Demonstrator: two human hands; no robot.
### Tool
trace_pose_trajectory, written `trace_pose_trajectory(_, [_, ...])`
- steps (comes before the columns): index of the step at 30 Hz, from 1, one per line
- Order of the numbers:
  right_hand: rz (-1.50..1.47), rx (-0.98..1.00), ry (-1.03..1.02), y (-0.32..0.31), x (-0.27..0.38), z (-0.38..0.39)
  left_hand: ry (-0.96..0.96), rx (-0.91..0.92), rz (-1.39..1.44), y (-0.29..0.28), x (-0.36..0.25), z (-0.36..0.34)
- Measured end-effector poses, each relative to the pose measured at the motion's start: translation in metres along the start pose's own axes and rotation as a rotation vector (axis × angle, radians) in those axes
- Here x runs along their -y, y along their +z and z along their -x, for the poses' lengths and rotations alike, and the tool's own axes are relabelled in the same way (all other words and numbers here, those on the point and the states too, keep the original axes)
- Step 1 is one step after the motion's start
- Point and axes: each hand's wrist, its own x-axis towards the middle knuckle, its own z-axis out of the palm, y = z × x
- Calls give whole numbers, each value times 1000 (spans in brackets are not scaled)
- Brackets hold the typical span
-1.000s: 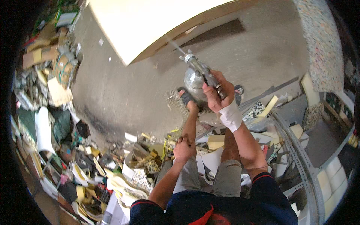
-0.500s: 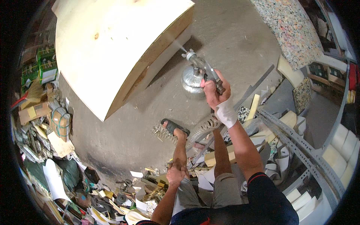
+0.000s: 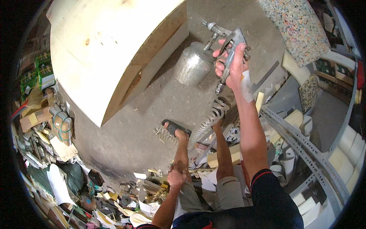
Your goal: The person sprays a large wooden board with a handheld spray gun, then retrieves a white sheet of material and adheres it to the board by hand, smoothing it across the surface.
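While gripping the spray gun (image 3: 238, 37) at 1 o'clock in the right hand (image 3: 237, 69), resting the left hand (image 3: 176, 178), with finger closure unclear, on the leg (image 3: 181, 154) at 6. Seemingly at the aiming step; likely needing the nozzle (image 3: 208, 24) squared to the pale panel (image 3: 103, 57) at 10.

Scraps (image 3: 111, 196) litter the edges of the grey floor (image 3: 118, 147) — perforated metal framing (image 3: 288, 129) at right.
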Motion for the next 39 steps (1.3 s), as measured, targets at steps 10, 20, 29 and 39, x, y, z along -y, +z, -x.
trace_pose_trajectory(10, [120,-18,16,-20,-37,-23,-25,5,-14,5,-3,-3])
trace_pose_trajectory(20, [565,-53,-252,-25,-76,-45,6,-122,39,19,3,-3])
trace_pose_trajectory(29, [568,99,-258,-23,-90,-22,-16,28,105,-4,-4,0])
trace_pose_trajectory(39, [582,325,-116,-13,-118,35,-23,31,156,-7,5,-3])
